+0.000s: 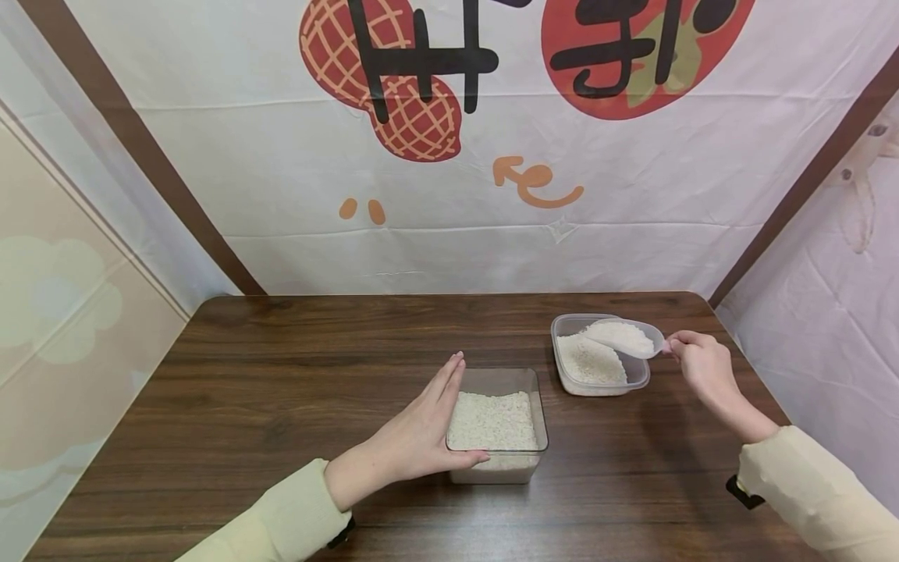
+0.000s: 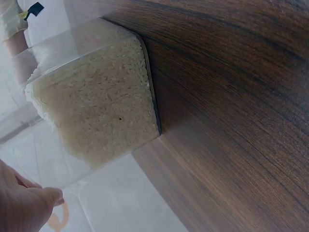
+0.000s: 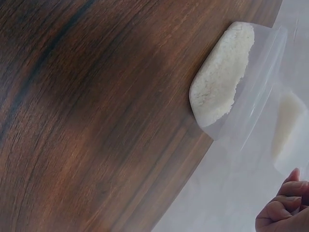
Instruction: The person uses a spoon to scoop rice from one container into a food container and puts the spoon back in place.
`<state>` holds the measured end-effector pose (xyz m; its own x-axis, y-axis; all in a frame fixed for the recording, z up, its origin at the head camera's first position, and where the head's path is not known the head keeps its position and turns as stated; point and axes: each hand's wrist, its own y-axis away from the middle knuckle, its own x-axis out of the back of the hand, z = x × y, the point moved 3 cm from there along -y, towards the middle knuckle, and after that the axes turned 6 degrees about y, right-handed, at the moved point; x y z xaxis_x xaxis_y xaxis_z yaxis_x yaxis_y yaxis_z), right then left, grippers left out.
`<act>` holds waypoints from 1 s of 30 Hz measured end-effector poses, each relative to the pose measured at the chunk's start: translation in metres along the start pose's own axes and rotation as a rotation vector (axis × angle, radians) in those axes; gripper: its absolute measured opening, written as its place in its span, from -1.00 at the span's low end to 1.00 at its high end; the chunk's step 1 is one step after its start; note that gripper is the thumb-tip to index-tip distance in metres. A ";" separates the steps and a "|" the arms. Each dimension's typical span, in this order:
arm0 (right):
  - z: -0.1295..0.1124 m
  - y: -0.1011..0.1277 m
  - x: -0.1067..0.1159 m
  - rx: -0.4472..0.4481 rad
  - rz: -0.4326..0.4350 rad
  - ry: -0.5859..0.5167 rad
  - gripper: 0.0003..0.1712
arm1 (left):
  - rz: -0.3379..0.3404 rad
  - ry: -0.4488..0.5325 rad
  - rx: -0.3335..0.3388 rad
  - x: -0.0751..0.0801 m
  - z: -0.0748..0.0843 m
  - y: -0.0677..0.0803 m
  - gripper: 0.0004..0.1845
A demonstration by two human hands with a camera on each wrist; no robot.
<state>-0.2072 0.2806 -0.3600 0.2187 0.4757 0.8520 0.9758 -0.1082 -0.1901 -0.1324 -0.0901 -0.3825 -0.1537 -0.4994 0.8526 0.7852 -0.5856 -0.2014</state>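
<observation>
A clear square container (image 1: 539,425) half full of white rice stands at the table's middle front. My left hand (image 1: 428,425) lies against its left wall with straight fingers and the thumb along its front rim; the same container (image 2: 96,111) fills the left wrist view, my thumb (image 2: 29,205) below it. At the right rear a second clear tub (image 1: 635,375) holds rice. My right hand (image 1: 691,363) pinches the handle of a clear plastic scoop (image 1: 625,337) heaped with rice, held just above that tub. The scoop (image 3: 251,92) and the tub's rice (image 3: 219,82) show in the right wrist view.
The brown wooden table (image 1: 281,390) has bare board on its left half and along the front. A white printed cloth (image 1: 449,156) hangs behind it, and fabric walls close in on both sides.
</observation>
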 end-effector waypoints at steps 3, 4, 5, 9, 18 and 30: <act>0.001 0.000 0.001 0.006 0.006 0.008 -0.66 | -0.002 -0.004 0.002 0.000 0.000 0.000 0.18; 0.001 0.000 0.001 0.010 0.010 0.009 -0.66 | -0.003 -0.004 0.003 0.000 0.000 0.000 0.18; 0.002 0.000 0.002 0.012 0.013 0.011 -0.66 | -0.004 -0.004 0.003 0.000 -0.001 0.000 0.18; 0.002 0.000 0.002 0.029 0.020 0.027 -0.66 | -0.004 -0.005 0.002 0.000 -0.001 0.000 0.18; 0.006 -0.001 0.002 0.047 0.030 0.064 -0.66 | -0.002 -0.004 -0.001 0.000 -0.001 0.000 0.17; 0.010 -0.004 0.002 0.080 0.055 0.108 -0.66 | -0.004 -0.003 0.004 0.000 0.000 0.000 0.18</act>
<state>-0.2107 0.2909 -0.3623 0.2742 0.3740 0.8860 0.9604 -0.0593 -0.2722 -0.1325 -0.0903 -0.3823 -0.1551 -0.4954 0.8547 0.7870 -0.5850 -0.1962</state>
